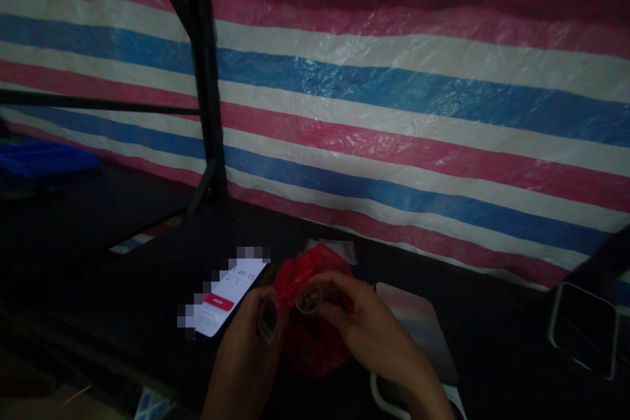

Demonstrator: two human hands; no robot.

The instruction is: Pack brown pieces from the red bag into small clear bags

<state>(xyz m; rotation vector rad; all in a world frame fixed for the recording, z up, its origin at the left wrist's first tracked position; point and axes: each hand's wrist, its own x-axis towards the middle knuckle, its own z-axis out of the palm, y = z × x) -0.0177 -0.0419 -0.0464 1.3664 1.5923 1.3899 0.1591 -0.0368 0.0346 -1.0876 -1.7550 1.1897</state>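
My right hand (pixel 344 308) pinches a small round clear cup (pixel 310 300) that is tilted toward me, with small brownish pieces inside. My left hand (pixel 249 341) is closed on a small clear plastic bag (pixel 268 319); its mouth gapes toward me, and dim light hides what is in it. Between and beneath both hands stands a red plastic bag (pixel 315 348), its crumpled rim rising behind the cup. The cup is over the red bag, close to the clear bag's mouth but apart from it.
A lit phone (pixel 221 302) lies left of my hands on the black table (pixel 147 295). Clear plastic packets (pixel 339 251) lie behind the red bag. Right are a flat glossy rounded object (pixel 423 328) and a pale-rimmed dark rectangular object (pixel 583 331). Striped sheeting (pixel 394 131) and a metal post (pixel 204 79) stand behind.
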